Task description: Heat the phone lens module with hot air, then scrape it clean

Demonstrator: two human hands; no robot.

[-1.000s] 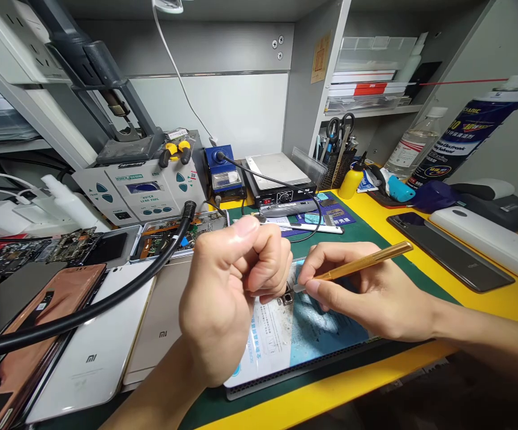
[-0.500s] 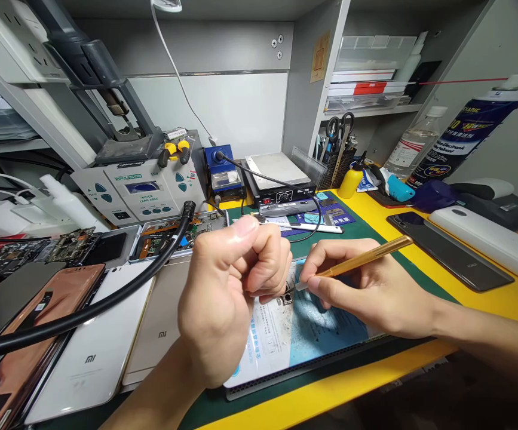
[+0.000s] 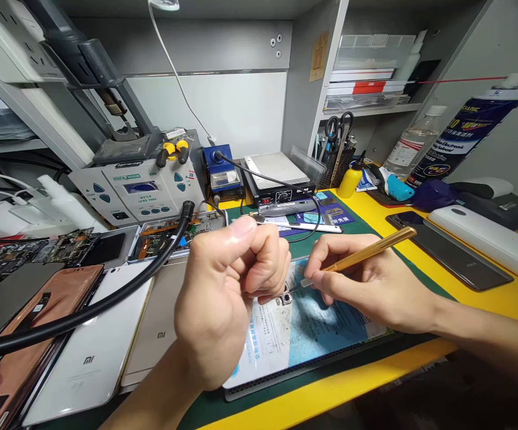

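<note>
My left hand point(image 3: 232, 292) is closed in a fist, thumb on top, its lower fingers beside a small square part point(image 3: 287, 297) that looks like a phone camera module. Whatever those fingers hold, if anything, is hidden. In my right hand point(image 3: 375, 278) is a slim gold pen-shaped tool point(image 3: 357, 254), pinched near its pale front end. Its thin dark tip reaches down to the small part; whether it touches, I cannot tell. Both hands are over a white and blue printed board point(image 3: 321, 334), which bears specks of debris.
Several phones, among them a white one point(image 3: 91, 352), lie at left under a thick black hose point(image 3: 83, 310). A hot-air station point(image 3: 137, 188) and a heating plate point(image 3: 281, 170) stand behind. A dark phone point(image 3: 447, 251) and a spray can point(image 3: 469, 131) are at right.
The gold tool and my right fingers have shifted slightly right, and the tool's tip has drawn back a little. More of the small square part shows. My left hand stays closed.
</note>
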